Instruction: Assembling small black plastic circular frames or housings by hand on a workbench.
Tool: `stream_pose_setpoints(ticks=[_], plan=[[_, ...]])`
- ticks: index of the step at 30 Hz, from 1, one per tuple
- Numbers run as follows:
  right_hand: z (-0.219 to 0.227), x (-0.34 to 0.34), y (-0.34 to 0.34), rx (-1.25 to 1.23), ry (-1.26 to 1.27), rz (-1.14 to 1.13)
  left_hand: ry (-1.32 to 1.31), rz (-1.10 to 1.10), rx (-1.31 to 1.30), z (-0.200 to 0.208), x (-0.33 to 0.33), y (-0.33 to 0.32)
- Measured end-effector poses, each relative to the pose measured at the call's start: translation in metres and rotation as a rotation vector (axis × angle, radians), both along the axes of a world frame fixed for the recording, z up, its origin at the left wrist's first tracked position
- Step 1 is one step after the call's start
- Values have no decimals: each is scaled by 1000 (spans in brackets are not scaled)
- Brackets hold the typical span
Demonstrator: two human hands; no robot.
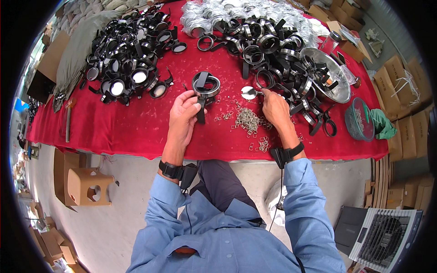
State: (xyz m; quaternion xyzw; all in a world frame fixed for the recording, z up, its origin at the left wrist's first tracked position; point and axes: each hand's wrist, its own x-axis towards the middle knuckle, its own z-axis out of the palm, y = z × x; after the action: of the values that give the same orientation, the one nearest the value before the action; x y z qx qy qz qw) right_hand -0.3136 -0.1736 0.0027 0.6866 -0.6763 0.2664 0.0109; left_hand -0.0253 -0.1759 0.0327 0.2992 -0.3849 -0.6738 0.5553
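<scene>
My left hand [184, 113] is closed on a black handle below a black-and-silver ring part [207, 84], which is held just above the red cloth. A flat dark grey tab lies across the top of that ring. To its right, my right hand [276, 109] pinches the end of a small round silver disc with a short stem [249, 93]. Between my hands lies a heap of small metal clips [247, 120], with several scattered around it.
Ring parts with pale discs are piled [123, 59] at the left. Another pile of black rings [268, 43] lies at the right, beside a metal bowl [341, 86] and a green clear tub [354, 119]. Plastic-wrapped items [195, 18] lie behind.
</scene>
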Motion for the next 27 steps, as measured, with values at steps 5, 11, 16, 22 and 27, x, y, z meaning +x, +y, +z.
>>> stream_pose_setpoints(ticks=[5, 11, 16, 22, 27], plan=[[-10, 7, -14, 108, 106, -115, -580, 210, -87, -6, -6, 12], [-5, 4, -16, 59, 133, -53, -5, 60, 210, -10, 9, 23], [4, 12, -5, 40, 59, 3, 253, -41, 338, -21, 22, 41], [32, 28, 12, -54, -191, 133, 203, -74, 286, -22, 27, 63], [27, 42, 22, 44, -837, 222, -226, 89, 22, -12, 11, 74]])
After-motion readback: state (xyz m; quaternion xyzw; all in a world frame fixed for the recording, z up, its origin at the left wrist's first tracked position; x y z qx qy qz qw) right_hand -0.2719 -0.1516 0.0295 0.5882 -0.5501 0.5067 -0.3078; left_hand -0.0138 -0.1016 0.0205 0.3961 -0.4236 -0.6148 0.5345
